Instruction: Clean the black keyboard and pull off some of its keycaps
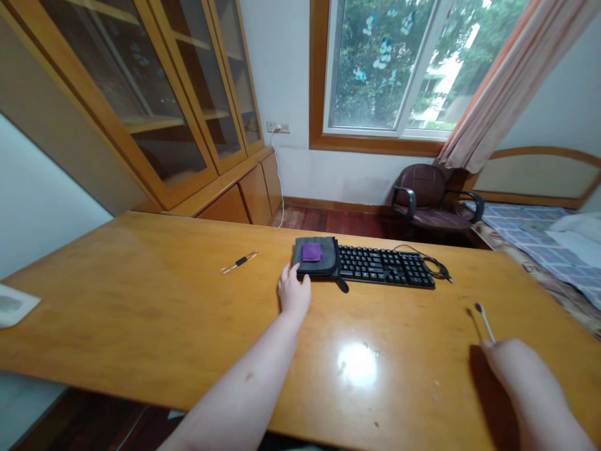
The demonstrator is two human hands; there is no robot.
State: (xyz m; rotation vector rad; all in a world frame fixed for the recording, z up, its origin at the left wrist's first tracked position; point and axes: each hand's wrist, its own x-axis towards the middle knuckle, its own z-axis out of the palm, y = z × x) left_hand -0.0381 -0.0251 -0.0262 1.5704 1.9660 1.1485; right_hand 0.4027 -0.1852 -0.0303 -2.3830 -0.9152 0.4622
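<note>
- Well left of the black rectangular plastic keyboard (380, 265), on the yellow-brown wooden counter (211, 332): a pair of slim pale sticks with a black middle band (240, 262), long axis slanting away to the right, beyond touch.
- Left of the keyboard and slightly nearer: the bare left hand (294, 294), fingers slightly parted against the near-left corner of the grey, black-edged fabric pouch (323, 263); cannot tell whether pinching or only resting.
- Against the keyboard's left end: the pouch, just beyond and right of those fingers, far nearer to the left hand than the right; roughly square, so no clear long axis. Overlap with the keyboard hard to tell.
- On top of the pouch, left of the keyboard: a small folded purple cloth (312, 252), near the fingertips but apart.
- Nearer than the keyboard and right of its right end: the right hand (521, 363), fingers closed around a thin white stick with a dark tip (487, 324); tip pointing away and leftward, long axis aimed just past the keyboard's right end.
</note>
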